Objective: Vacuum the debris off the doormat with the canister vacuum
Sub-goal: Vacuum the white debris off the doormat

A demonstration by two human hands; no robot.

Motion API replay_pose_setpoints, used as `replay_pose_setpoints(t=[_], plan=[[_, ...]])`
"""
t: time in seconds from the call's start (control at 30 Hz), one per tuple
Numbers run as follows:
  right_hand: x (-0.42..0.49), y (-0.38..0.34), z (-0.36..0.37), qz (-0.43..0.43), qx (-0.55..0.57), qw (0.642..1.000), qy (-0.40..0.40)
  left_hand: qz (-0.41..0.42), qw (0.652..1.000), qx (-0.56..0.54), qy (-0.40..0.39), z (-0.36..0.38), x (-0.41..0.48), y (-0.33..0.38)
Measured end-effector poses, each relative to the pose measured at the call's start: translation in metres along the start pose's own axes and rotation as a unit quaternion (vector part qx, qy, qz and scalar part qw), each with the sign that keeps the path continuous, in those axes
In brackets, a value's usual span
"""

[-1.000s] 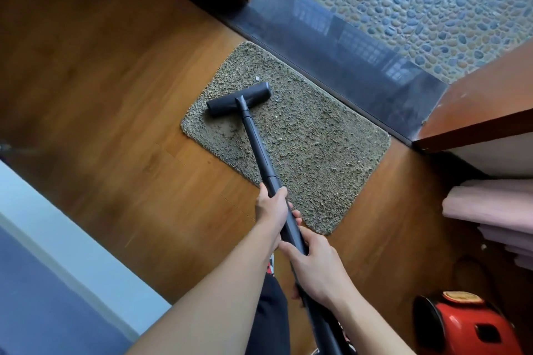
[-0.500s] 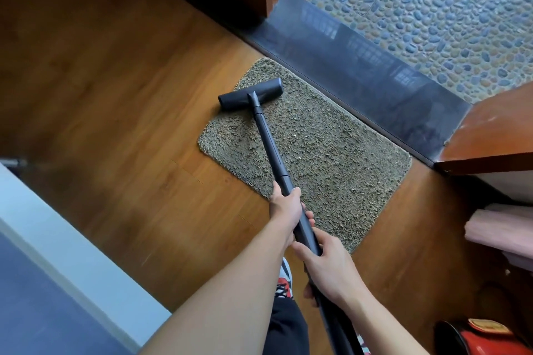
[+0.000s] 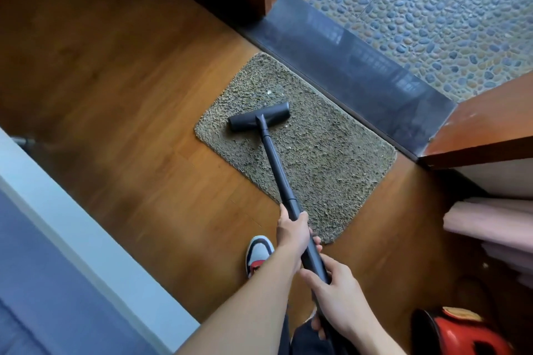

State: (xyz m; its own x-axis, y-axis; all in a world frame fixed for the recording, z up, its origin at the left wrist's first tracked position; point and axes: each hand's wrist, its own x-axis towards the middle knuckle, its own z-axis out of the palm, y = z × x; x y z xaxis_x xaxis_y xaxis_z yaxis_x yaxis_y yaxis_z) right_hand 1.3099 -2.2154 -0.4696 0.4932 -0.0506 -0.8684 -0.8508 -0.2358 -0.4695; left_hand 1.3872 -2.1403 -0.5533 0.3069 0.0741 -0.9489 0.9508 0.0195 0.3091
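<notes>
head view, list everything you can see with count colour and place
doormat: 1, olive-tan, on the wood floor against the threshold
debris: a few pale specks, on the mat beyond the nozzle
nozzle: 1, black, flat on the mat's far left part
wand: 1, black, runs from the nozzle back to the hands
canister: 1, red and black, bottom right corner, cut off by the frame
threshold: 1, dark grey, between mat and pebble floor
pebble floor: blue-grey, top right
wood floor: brown, left and centre
shoe: 1, white, black and red, near the mat's near corner
left hand: 1, gripping the wand, further forward
right hand: 1, gripping the wand, nearer the body
</notes>
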Motion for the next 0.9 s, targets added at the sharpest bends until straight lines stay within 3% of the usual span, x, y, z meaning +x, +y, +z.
replay_pose_setpoints(t=[0.37, 0.9], plan=[[-0.025, 0.029, -0.03, 0.001, 0.032, 0.999, -0.001, 0.009, 1.0, 0.013, -0.013, 0.036, -0.023, -0.031], [0.056, -0.045, -0.026, -0.015, 0.049, 0.998, 0.043, 0.035, 0.999, 0.004, -0.033, 0.034, 0.044, 0.069]])
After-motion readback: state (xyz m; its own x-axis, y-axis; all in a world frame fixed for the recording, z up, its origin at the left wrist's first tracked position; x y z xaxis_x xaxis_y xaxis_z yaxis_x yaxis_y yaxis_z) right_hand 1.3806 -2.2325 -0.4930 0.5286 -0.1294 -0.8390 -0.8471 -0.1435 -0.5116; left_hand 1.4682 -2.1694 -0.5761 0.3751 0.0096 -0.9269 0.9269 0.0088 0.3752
